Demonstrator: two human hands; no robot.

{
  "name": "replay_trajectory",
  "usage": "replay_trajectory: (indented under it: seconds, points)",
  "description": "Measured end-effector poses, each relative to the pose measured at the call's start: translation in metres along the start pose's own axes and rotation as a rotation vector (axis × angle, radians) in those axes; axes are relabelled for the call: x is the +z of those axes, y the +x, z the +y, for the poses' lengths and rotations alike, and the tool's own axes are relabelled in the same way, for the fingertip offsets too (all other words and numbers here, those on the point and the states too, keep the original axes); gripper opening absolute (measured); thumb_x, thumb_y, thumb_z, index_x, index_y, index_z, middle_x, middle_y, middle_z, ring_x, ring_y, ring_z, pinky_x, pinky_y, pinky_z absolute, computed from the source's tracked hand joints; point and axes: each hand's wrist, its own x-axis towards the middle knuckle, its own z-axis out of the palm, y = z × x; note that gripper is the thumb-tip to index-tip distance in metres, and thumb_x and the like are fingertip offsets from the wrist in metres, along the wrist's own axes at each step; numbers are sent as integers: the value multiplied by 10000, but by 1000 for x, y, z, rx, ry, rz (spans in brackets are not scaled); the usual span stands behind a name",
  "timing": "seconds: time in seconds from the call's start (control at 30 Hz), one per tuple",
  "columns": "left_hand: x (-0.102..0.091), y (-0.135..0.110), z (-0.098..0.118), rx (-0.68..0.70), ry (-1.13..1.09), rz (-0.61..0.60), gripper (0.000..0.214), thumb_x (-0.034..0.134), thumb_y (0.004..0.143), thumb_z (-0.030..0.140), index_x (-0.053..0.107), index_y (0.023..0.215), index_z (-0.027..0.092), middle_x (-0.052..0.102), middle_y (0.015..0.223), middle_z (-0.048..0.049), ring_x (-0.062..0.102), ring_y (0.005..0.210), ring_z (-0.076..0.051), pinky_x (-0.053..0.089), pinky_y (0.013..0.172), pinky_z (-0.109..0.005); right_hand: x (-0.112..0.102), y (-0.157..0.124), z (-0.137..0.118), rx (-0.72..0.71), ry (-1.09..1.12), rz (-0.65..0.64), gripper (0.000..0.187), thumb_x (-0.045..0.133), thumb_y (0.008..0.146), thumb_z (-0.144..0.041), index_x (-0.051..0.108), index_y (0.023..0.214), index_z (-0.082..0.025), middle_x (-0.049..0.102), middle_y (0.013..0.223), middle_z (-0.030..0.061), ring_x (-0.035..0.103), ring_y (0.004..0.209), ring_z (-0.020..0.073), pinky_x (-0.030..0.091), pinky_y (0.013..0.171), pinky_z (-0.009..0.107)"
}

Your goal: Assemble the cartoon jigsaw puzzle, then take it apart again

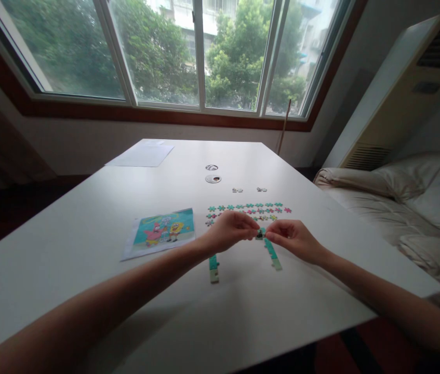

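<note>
A small dark-and-green jigsaw puzzle piece (259,235) is between my two hands, just above the table. My left hand (228,229) pinches at its left side, thumb and fingers closed together. From the right, the closed fingertips of my right hand (296,240) meet the same piece. A joined strip of green puzzle pieces (272,254) runs toward me below my right hand. Another joined strip (214,270) lies under my left wrist, its far end hidden. Rows of loose puzzle pieces (240,206) lie behind my hands, partly covered by the left one.
Left of the pieces lies a colourful cartoon picture sheet (167,228). Farther back are two loose pieces (237,190) and two round flat items (213,179). A white paper (142,155) rests at the table's far left. A sofa (363,192) stands beyond the right edge.
</note>
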Motion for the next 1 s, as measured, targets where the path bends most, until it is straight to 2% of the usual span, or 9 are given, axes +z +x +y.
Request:
replay_trajectory:
  seconds: [0.23,0.4,0.6,0.83,0.9,1.0]
  points:
    - [3,0,-4,-14,-24,-10,89,686,634,157,678,714,118,631,564,-5,556,526,-88,434,529,-196,0,-1,0,-21,-63,-3,351,562,787,-484,634,751,-142,564,635,10,450,590,110,360,549,234]
    - [3,0,-3,-21,-13,11,121,679,654,177,674,762,121,650,596,-11,570,542,-90,451,540,-198,0,3,5,6,41,-10,344,574,772,-488,607,754,-146,534,629,-4,436,580,104,348,536,233]
    - [-15,9,-6,-29,64,125,134,681,665,188,657,776,116,671,651,-32,596,576,-102,479,558,-212,-17,11,11,55,42,34,361,580,751,-506,586,734,-145,503,624,-15,424,563,94,339,527,229]
    - [-45,21,-12,-45,206,245,123,612,715,179,645,804,101,673,649,-46,582,536,-93,473,517,-204,-57,4,7,219,-196,-347,384,562,738,-517,579,687,-137,442,545,-39,361,514,81,268,480,217]
    - [-52,24,-12,-44,264,266,135,598,727,179,646,826,101,680,669,-49,589,550,-94,477,531,-205,-61,2,8,249,-268,-394,383,555,733,-517,594,683,-140,453,535,-35,365,514,86,269,479,219]
    - [-64,31,-16,-50,384,287,145,584,752,173,644,864,103,683,706,-49,601,584,-101,481,556,-209,-58,-1,7,249,-363,-389,359,552,731,-489,607,666,-140,479,542,-22,384,530,95,289,490,221]
